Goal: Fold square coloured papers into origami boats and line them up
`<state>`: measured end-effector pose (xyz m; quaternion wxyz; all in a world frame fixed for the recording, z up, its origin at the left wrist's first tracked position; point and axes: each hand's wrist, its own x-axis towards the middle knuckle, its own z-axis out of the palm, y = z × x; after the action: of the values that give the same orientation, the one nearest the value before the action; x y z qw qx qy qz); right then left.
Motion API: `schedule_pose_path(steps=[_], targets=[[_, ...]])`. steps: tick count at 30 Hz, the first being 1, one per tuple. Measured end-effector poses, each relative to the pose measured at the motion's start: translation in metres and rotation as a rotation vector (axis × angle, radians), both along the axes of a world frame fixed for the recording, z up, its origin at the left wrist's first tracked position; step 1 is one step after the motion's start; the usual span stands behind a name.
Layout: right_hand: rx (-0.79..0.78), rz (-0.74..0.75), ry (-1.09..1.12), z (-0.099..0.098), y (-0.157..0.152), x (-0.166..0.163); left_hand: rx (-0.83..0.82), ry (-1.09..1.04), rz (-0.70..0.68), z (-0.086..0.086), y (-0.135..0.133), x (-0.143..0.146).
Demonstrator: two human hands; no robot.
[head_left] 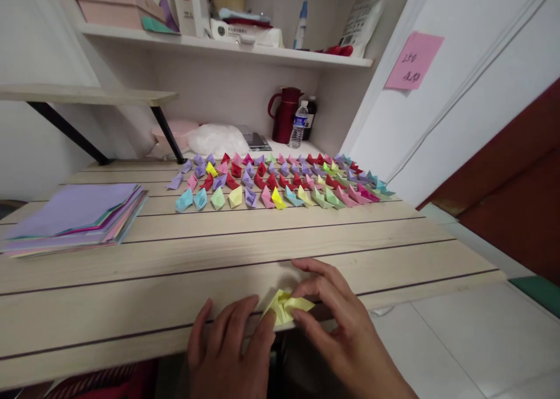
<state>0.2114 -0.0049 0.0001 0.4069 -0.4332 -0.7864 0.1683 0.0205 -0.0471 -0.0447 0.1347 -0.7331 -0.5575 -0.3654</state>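
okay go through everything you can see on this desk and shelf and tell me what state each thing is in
yellow paper: partly folded, pinched between both hands at the desk edge
left hand: fingertips on the paper
right hand: fingers curled over the paper
paper boats: folded, standing in rows
paper stack: flat, unfolded
red jug: upright, lid on
water bottle: upright, capped

Worktop [219, 253]: pale wood planks with dark seams. Far side: rows of folded paper boats [280, 180], mixed colours, close-packed. Far left: paper stack [74, 218], lilac sheet on top. Behind the boats, at the wall: red jug [285, 114], water bottle [298, 125] just beside it, white bag [217, 139]. Shelf [227, 48] above holds boxes and a spray bottle [300, 25]. Pink note [413, 60] on the right wall.
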Motion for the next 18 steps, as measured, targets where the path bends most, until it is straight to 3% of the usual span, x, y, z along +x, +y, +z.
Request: schedule_pose_path(steps=[4,18], targets=[[0.049,0.020,-0.043,0.002,0.003,-0.003,0.012,-0.028,-0.010,0.000,0.002,0.000],[-0.039,0.114,-0.107,0.011,0.013,-0.002,0.026,-0.072,-0.067,0.004,0.009,-0.002]])
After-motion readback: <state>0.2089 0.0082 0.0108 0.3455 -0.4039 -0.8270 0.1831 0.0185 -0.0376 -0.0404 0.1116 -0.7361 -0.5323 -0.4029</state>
